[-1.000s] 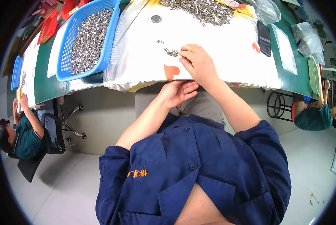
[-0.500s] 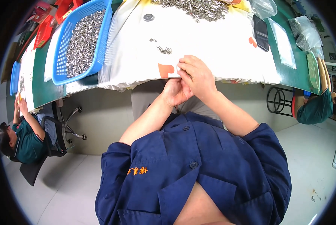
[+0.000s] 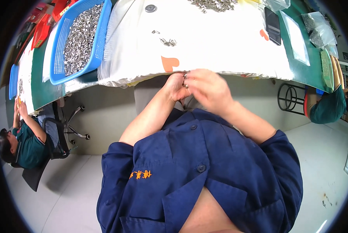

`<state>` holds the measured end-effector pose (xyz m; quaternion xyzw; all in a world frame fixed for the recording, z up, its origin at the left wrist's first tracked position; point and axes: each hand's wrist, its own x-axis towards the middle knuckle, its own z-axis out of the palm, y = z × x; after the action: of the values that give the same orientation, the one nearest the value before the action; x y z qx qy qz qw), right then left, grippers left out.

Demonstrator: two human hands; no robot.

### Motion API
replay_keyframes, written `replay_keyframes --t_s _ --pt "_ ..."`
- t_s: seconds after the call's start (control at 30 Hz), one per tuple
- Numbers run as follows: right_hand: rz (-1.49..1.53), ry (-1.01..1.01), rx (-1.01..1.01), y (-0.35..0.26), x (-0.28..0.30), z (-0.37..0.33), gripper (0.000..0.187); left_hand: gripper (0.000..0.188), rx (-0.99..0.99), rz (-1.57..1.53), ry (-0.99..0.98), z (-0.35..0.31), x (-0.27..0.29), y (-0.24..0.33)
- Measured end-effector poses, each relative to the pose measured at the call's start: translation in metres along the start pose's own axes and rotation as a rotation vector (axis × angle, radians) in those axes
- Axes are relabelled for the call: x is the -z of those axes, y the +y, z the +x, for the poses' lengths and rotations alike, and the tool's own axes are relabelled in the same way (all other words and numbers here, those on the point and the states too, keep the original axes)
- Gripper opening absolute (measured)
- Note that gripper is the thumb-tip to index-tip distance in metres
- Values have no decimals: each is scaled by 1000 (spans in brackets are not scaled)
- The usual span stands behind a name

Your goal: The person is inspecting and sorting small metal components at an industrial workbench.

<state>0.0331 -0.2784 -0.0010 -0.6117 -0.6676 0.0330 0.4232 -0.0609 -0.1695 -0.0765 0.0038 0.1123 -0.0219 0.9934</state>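
Note:
At the table's near edge, my two hands meet above my lap. My left hand (image 3: 175, 87) is turned palm up and closed in a cup around small metal cylinders (image 3: 186, 86), which glint at its fingertips. Over it comes my right hand (image 3: 211, 90), somewhat blurred, with curled fingers pinching at a small metal piece beside the left fingertips. Just beyond lies a few-piece cluster of loose metal cylinders (image 3: 168, 42) on the white cloth (image 3: 216, 46). A larger pile of metal cylinders (image 3: 214, 4) sits at the far edge of the view.
A blue basket (image 3: 54, 64) full of metal cylinders stands at the left. A grey disc (image 3: 150, 8) and a dark phone (image 3: 273, 26) lie on the cloth. Plastic bags (image 3: 319, 29) are at the right. Co-workers sit left (image 3: 30, 145) and right (image 3: 329, 106); a stool (image 3: 289, 97) stands right.
My right hand has shifted a little right and turned, drawing slightly apart from my left, so small metal pieces now show between them. The table appears higher in view.

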Motion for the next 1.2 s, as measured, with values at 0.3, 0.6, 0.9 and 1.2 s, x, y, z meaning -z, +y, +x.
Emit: replay_keyframes --t_s 0.3,0.6,0.9,1.2 --pt "-278 -51 165 61 -70 112 22 36 -68 150 382 -8 -11 -5" --pt "-223 -142 18 38 -47 70 20 37 -100 23 268 -13 1 2" --pt "-184 -80 -17 10 -29 20 26 34 -143 28 278 -5 8 -1" --pt "7 -86 -61 -8 -11 -16 24 39 -149 156 266 -7 -3 -3"
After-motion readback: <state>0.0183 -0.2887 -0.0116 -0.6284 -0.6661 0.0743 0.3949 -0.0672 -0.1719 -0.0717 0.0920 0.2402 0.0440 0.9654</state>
